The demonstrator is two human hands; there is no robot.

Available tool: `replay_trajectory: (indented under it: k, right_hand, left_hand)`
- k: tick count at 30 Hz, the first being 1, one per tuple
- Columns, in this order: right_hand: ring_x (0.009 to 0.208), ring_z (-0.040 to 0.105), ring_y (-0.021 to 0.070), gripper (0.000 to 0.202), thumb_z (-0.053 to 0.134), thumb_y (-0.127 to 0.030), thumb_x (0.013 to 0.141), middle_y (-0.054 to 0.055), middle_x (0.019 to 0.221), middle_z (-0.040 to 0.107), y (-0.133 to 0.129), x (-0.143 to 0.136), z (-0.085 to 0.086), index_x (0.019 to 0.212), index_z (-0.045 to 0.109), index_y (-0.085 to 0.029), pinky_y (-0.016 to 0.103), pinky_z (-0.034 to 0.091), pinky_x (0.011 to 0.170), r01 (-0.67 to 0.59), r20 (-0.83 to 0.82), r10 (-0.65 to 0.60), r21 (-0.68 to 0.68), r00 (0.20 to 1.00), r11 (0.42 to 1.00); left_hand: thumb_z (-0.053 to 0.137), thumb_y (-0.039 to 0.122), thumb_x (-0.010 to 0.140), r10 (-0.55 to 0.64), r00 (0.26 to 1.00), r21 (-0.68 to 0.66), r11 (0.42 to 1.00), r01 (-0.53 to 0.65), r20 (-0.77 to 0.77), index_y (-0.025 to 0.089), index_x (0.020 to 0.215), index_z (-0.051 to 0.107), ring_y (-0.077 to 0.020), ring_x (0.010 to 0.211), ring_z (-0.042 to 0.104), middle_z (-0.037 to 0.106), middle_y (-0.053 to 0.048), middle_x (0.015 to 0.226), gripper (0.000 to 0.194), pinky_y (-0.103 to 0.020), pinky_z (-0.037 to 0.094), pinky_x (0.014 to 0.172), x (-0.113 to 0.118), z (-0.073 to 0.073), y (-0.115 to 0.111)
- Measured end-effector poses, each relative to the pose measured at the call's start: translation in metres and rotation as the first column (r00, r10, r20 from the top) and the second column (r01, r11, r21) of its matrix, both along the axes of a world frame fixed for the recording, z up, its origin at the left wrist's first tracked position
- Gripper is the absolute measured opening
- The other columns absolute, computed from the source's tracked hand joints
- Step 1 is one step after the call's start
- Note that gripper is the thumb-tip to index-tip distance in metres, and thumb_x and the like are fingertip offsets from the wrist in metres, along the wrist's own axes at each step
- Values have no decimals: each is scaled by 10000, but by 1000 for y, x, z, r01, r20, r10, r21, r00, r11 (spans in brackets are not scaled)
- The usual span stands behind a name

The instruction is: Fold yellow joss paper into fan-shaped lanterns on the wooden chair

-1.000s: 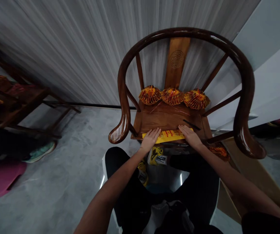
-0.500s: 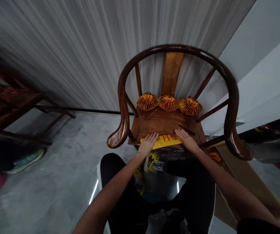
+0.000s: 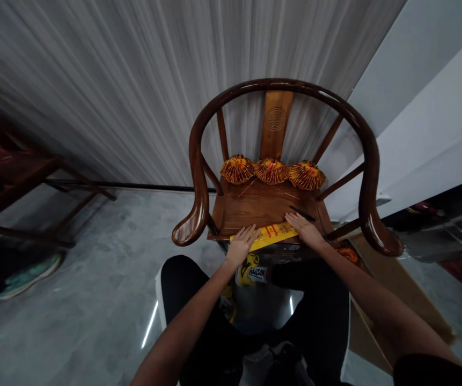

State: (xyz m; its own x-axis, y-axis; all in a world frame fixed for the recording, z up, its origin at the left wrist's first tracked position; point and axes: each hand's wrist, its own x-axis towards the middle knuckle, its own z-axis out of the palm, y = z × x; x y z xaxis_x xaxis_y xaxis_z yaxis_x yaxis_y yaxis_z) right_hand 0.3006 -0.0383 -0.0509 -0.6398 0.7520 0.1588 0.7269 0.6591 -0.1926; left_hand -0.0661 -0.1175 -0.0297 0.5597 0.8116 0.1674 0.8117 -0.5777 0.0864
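A strip of yellow paper with red printing lies along the front edge of the wooden chair seat. My left hand rests flat on the strip's left end, fingers stretched out. On its right end lies my right hand, also flat with fingers extended. A thin dark stick-like object lies on the seat just beyond my right fingers. Three pleated red-and-gold paper fans or rosettes sit in a row at the back of the seat. Thin reddish strands lie in front of them.
The chair's curved armrest rises around the seat. Under its right side are a cardboard piece and another red-gold paper item. At the left stand another wooden chair and a person's shoe. A curtain-like grey wall is behind.
The view has shifted slightly, so the chair sits a little further left. Both hands stay on the yellow paper, which now looks slightly more tilted.
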Motion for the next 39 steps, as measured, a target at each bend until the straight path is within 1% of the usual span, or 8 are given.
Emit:
replay_trajectory:
  k: [3,8,11,16,25,33,35,39]
  right_hand:
    - [1626,483,221,836,406,48,882,125,1710,546,4,0,4,1686,499,-159,533,373,1384,-14,7,14,-14,1000,1000]
    - [1651,437,207,803,376,25,953,117,1750,494,4,1,5,1723,438,-194,523,357,1390,1,0,-1,-22,1000,1000]
    - [1660,419,216,788,351,9,989,127,1768,466,2,-1,1,1748,389,-197,524,353,1393,30,-9,-30,-14,1000,999]
    - [1657,432,216,813,344,21,968,118,1749,502,4,-4,-7,1751,388,-191,533,318,1413,55,-20,-55,-2,998,999]
    - [1711,320,219,762,351,-4,973,96,1807,399,6,4,-9,1704,484,-172,522,279,1433,38,-44,-38,3,998,999]
    - [1627,490,203,735,366,-38,999,87,1721,546,8,4,-2,1699,495,-220,509,403,1373,-8,-29,6,-64,1000,998]
    - [1611,511,211,734,374,-27,990,88,1713,562,6,1,4,1679,527,-227,506,422,1359,12,-11,-12,-72,1000,997]
    - [1535,559,299,592,429,-64,1021,177,1666,579,7,-7,25,1548,673,-182,527,482,1279,96,46,-93,-69,995,993]
  left_hand:
    - [481,94,1027,-12,1000,4,1000,12,5,181,1680,498,-264,1593,537,488,-184,1747,659,-501,455,1327,2,-1,-7]
    - [488,57,1022,-10,1000,-24,1000,10,-5,169,1662,526,-259,1617,504,457,-171,1768,650,-458,434,1336,5,2,-15]
    - [488,58,1019,90,996,-42,995,-90,-4,129,1666,510,-272,1546,579,534,-170,1719,651,-433,491,1273,11,8,-17]
    - [504,80,1027,259,966,-85,962,-259,-12,122,1589,587,-291,1316,721,759,-188,1440,570,-430,583,1107,25,19,-20]
    - [442,72,1043,130,987,-150,978,-143,-93,138,1608,588,-303,1418,674,621,-176,1637,588,-439,573,1135,23,30,-26]
    - [407,36,1038,59,987,-168,982,-85,-150,109,1621,567,-298,1448,640,538,-160,1712,609,-426,555,1146,18,37,-29]
    - [427,44,1037,71,986,-162,982,-96,-150,131,1576,610,-293,1378,676,618,-150,1648,575,-414,567,1105,16,41,-25]
    - [473,52,1011,166,977,-121,976,-183,-134,141,1313,748,-324,1206,722,810,-171,1267,419,-450,564,1049,14,53,-1]
